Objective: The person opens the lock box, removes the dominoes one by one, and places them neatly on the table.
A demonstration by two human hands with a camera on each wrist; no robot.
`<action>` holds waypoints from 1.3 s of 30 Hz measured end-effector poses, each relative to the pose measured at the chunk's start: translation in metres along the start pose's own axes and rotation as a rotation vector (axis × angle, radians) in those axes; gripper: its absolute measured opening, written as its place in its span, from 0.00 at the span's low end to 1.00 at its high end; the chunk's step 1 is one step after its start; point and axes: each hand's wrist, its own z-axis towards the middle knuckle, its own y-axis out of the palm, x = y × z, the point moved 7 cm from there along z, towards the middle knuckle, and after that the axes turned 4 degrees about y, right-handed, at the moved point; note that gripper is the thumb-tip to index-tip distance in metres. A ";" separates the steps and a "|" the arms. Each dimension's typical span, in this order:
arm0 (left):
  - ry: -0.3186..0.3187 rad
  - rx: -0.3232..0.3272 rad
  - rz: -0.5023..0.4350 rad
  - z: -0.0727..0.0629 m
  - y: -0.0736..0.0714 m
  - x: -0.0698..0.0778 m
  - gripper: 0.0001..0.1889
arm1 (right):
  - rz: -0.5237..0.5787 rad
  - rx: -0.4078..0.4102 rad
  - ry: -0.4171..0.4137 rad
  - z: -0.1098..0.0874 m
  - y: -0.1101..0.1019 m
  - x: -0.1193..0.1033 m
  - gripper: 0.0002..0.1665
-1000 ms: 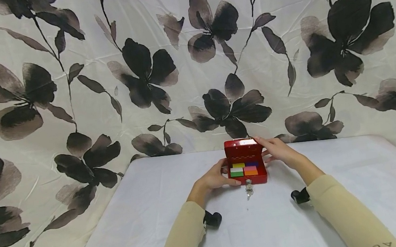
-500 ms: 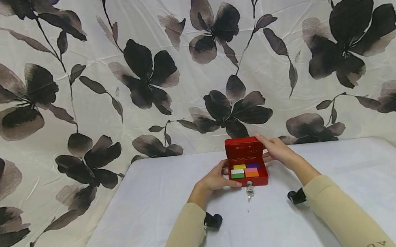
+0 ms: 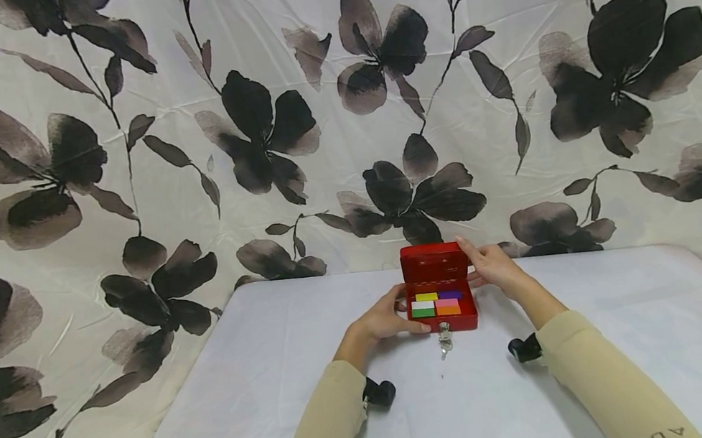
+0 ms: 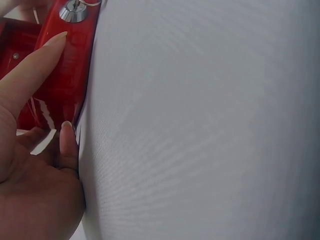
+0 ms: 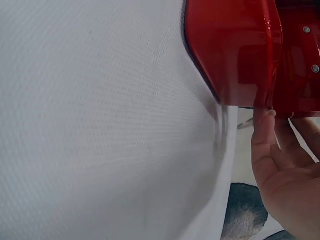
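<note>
A red metal cash box (image 3: 460,322) stands on the table with its lid (image 3: 434,260) raised. Yellow, purple, white, green, pink and orange blocks (image 3: 435,308) lie inside. My left hand (image 3: 387,316) grips the box's left front corner, thumb on the front face and other fingers at the side. The left wrist view shows that thumb near the silver lock (image 4: 73,11). With my right hand (image 3: 493,268) I hold the lid at its right edge. In the right wrist view several fingers (image 5: 287,145) reach behind the lid, which hides their tips.
Keys (image 3: 445,344) hang from the lock at the box's front. A white cloth covers the table (image 3: 264,373), and a flower-printed curtain (image 3: 329,142) hangs right behind its back edge. Black cameras sit at both wrists.
The lid has swung to a more upright position, and the glare and handle at its top no longer show. My right hand has moved slightly with it; the left hand keeps its grip.
</note>
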 end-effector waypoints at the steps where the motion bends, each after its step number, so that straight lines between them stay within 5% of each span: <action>1: 0.000 0.000 0.000 0.000 0.000 0.000 0.47 | -0.002 -0.004 -0.006 0.000 0.000 -0.001 0.59; 23: -0.036 0.039 0.018 -0.001 0.001 -0.005 0.48 | -0.021 -0.044 -0.076 -0.002 0.003 -0.008 0.56; 39: -0.043 0.043 0.018 0.001 0.000 -0.005 0.48 | -0.004 -0.054 -0.041 0.002 0.003 -0.007 0.57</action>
